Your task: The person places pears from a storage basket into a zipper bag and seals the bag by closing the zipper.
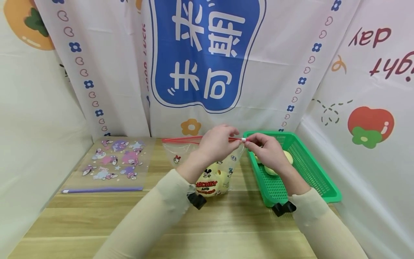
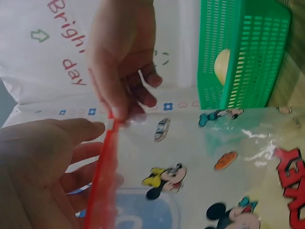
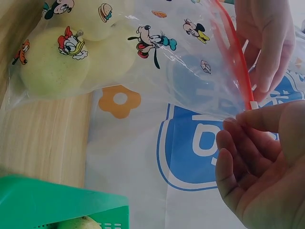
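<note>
A clear slider bag [image 1: 234, 163] with a red zip edge and cartoon prints stands upright on the table. Inside its lower part are pale yellow-green round fruits [image 3: 55, 64], which look like pears. My right hand [image 1: 270, 153] pinches the bag's top right corner at the white slider [image 1: 243, 139] between thumb and forefinger. Just left of it, my left hand [image 1: 215, 144] holds the red zip edge [image 2: 101, 176], thumb on one side and fingers behind. Toward the left end, the two red strips look slightly apart in the head view.
A green basket [image 1: 318, 172] with several of the same fruits stands to the right, beneath my right forearm. Flat on the table's left side lies another clear printed bag [image 1: 121, 158] with a purple zip edge. A printed cloth [image 1: 123, 72] hangs behind the table.
</note>
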A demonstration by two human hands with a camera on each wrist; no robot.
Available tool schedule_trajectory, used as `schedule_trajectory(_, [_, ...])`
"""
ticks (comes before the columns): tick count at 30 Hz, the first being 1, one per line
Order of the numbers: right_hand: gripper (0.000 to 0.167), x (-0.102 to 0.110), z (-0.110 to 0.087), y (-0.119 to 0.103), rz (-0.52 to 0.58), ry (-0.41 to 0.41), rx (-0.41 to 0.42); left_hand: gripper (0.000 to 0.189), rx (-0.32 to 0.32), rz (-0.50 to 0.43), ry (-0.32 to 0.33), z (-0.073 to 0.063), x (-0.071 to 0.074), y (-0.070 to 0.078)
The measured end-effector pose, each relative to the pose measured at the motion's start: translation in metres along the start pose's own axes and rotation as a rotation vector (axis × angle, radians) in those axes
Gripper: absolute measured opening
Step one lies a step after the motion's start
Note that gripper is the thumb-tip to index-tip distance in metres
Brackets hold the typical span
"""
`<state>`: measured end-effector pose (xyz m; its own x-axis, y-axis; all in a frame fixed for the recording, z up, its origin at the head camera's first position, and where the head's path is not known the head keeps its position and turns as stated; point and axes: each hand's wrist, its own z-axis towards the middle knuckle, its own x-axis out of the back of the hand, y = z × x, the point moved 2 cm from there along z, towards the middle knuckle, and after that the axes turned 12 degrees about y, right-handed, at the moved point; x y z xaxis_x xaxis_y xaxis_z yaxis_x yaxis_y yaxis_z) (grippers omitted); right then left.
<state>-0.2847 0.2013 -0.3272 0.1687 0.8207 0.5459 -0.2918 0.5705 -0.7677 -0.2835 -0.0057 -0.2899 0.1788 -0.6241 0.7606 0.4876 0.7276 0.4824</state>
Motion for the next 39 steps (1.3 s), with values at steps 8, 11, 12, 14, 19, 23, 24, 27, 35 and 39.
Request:
schedule_trajectory(8, [0.030,0.000,0.000,-0.001,0.009,0.001,0.010,0.023,0.045,0.017,0.004,0.008,-0.015,0.002])
schedule_trajectory(11, [0.030,0.000,0.000,0.000,0.007,0.003,0.022,0.023,0.055,0.009,-0.002,0.009,-0.017,0.003])
schedule_trajectory(12, [0.031,0.000,0.000,0.000,0.004,0.003,0.027,0.023,0.056,0.008,-0.003,0.009,-0.017,0.003])
schedule_trajectory(14, [0.030,0.001,0.000,-0.001,-0.002,0.008,0.033,0.022,0.061,0.010,-0.001,0.009,-0.017,0.004])
schedule_trajectory(19, [0.027,0.000,0.000,0.000,-0.015,0.023,0.037,0.020,0.067,0.017,-0.002,0.008,-0.016,0.005])
schedule_trajectory(23, [0.025,0.001,0.000,0.001,-0.017,0.027,0.037,0.020,0.070,0.013,-0.017,0.007,-0.015,0.005])
schedule_trajectory(24, [0.025,0.001,0.000,0.001,-0.018,0.027,0.036,0.020,0.071,0.011,-0.021,0.006,-0.014,0.005])
schedule_trajectory(27, [0.023,0.001,-0.001,0.001,-0.016,0.027,0.029,0.020,0.081,0.012,-0.032,0.005,-0.011,0.003])
schedule_trajectory(35, [0.026,0.002,0.000,0.000,-0.026,0.034,0.031,0.020,0.091,0.021,-0.046,-0.001,0.000,-0.009])
schedule_trajectory(39, [0.025,0.002,0.000,0.000,-0.030,0.034,0.031,0.019,0.109,0.011,-0.049,-0.004,0.008,-0.020])
